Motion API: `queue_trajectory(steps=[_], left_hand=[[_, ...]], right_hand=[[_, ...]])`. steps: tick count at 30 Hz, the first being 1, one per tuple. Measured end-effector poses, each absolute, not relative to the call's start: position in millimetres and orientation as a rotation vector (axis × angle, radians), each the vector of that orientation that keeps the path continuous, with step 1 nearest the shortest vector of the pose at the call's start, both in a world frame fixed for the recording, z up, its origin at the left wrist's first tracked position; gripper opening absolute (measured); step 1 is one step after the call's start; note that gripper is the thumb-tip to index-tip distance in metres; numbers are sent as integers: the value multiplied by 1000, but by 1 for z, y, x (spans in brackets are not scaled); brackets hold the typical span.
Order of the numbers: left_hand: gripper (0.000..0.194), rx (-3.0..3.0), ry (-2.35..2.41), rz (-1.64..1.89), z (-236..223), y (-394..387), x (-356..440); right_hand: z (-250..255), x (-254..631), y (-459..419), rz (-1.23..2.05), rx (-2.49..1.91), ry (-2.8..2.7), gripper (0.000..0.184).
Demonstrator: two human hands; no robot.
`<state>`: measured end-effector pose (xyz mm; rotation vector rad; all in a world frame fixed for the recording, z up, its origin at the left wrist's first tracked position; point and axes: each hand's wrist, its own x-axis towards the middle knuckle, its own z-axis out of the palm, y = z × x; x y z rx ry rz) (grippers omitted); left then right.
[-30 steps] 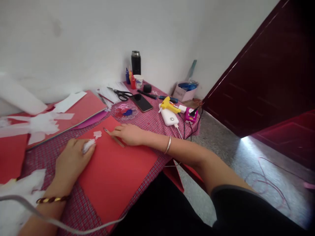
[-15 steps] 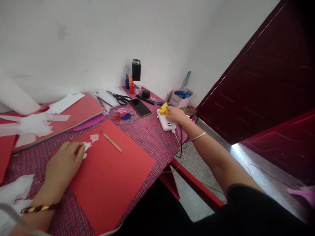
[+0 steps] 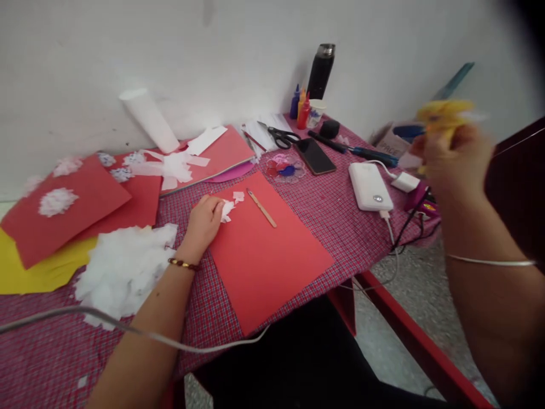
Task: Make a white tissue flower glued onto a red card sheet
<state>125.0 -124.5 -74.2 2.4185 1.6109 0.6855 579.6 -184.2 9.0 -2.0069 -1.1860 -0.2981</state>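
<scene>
My left hand [image 3: 205,220] rests at the left edge of a red paper sheet [image 3: 272,267], fingers curled closed on a small crumpled piece of white tissue paper [image 3: 227,211]. Beside it lie a smaller paper scrap [image 3: 239,196] and a flat wooden stick [image 3: 261,208]. Raised at the right, my right hand [image 3: 457,156] is closed round a yellow gun-shaped tool that looks like a glue gun [image 3: 445,111]. Motion blurs it, and a whitish piece sticks out from its right end. Below and left of that hand sits a white power bank [image 3: 369,186] with cables.
A pile of white tissue pieces [image 3: 123,272] and red cards with paper flowers [image 3: 72,210] lie left. Behind are scissors [image 3: 283,136], a phone [image 3: 315,156], a paint palette [image 3: 286,169], paint bottles [image 3: 304,111] and a black flask [image 3: 321,71]. A white cable [image 3: 170,342] crosses the foreground.
My right hand has lifted the yellow glue gun off the power bank, up and to the right. The view has swung left, showing more cards and tissue. My left hand stays by the tissue paper.
</scene>
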Motion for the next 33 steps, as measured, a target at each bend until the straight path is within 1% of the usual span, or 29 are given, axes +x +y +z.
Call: queue_trajectory(steps=[2,3,5,6,8,10,13,17,21,25,33], left_hand=[[34,2423,1626,663,-71,-128,129],[34,2440,1659,628,-69,-130,132],[36,2488,1769,524,-66,-133,138],[37,2503,1833,472,-65,-134,141],[33,2487,1939,408,-63,-135,146],[27,2431,2005,389,-62,-135,147],[23,2381,2036,378,-62,-134,145],[25,2370,2016,355,-63,-132,140],[27,2376,1954,389,-64,-130,136],[27,2372,1939,400,-65,-130,135],[28,2378,1933,377,-64,-129,136]], right_hand=[[16,555,-196,98,-1582,-993,43],[18,538,-201,357,-1460,-927,43],[14,500,-207,883,-1386,-937,32],[10,479,-208,1080,-1373,-922,26],[1,440,-207,1351,-1344,-1000,23],[-9,407,-200,1475,-1350,-1197,21],[-20,375,-187,1492,-1346,-1489,29],[-30,360,-172,1376,-1327,-1711,27],[-41,359,-165,1252,-1262,-1837,31],[-47,357,-159,1141,-1192,-1915,30],[-51,355,-154,1094,-1227,-1993,30]])
